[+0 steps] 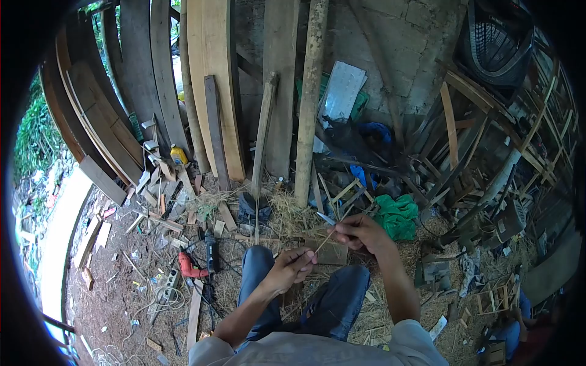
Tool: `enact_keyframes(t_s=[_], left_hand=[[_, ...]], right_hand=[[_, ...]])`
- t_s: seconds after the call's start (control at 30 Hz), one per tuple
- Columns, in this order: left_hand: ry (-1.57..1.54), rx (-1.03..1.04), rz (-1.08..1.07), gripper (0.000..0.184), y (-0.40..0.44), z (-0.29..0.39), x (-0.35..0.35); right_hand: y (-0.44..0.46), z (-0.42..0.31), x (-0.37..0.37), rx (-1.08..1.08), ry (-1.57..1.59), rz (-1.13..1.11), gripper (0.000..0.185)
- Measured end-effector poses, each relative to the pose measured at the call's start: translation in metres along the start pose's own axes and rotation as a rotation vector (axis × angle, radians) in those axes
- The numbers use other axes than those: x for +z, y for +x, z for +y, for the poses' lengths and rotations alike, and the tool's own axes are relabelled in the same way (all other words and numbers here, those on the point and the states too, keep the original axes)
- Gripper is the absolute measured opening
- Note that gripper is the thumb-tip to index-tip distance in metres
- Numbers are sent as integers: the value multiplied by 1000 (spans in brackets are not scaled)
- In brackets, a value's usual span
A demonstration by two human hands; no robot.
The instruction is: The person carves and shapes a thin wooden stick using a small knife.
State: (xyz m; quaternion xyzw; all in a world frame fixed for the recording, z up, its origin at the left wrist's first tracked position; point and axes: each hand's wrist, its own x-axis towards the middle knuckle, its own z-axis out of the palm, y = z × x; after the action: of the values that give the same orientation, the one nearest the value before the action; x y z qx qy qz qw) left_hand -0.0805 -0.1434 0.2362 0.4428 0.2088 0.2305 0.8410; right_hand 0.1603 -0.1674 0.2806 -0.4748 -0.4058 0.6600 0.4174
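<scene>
A thin light-brown strip (pixel 323 242) runs slantwise between my two hands, above my knees. My left hand (pixel 289 268) is closed round its lower end, with thumb and fingers pinched together. My right hand (pixel 360 233) is closed on a small knife (pixel 326 218), whose pale blade points up and to the left. The strip's upper part passes by the right fingers and the blade; whether they touch is too small to tell.
A red power drill (pixel 190 266) and a dark tool (pixel 212 251) lie left of my knees, near a power strip (pixel 169 285). Boards (pixel 210 79) lean on the wall ahead. A green cloth (pixel 397 216) lies right. Another person's leg (pixel 506 334) shows at lower right.
</scene>
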Motion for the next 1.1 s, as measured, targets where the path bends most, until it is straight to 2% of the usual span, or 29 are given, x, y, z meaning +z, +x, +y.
enact_keyframes(t_s=[0.07, 0.17, 0.23, 0.37, 0.47, 0.6, 0.67, 0.9, 1.1], left_hand=[[-24, -13, -2, 20, 2, -1, -1], [-62, -12, -13, 20, 6, -3, -1], [-76, 17, -15, 21, 8, 0, 0], [-105, -14, -45, 20, 4, 4, 2], [-160, -82, -81, 20, 3, 3, 0], [-175, -83, -85, 19, 5, -2, 1], [-155, -61, -71, 19, 4, 2, 6], [-120, -34, -120, 18, 6, 4, 5], [-133, -109, -58, 17, 11, 5, 0]], right_hand=[[3, 2, -4, 4, -15, -33, 25], [0, 6, 20, -123, -98, 1, 28], [-4, 6, 37, -63, -72, -71, 27], [-4, 3, 24, 29, 39, -36, 27], [-3, 0, 15, 23, 0, -47, 18], [-6, 2, 27, -50, -38, 18, 19], [-9, 4, 35, -30, -27, -76, 25], [-7, 2, 22, -18, -46, -91, 24], [-3, 1, 11, 25, -96, 15, 21]])
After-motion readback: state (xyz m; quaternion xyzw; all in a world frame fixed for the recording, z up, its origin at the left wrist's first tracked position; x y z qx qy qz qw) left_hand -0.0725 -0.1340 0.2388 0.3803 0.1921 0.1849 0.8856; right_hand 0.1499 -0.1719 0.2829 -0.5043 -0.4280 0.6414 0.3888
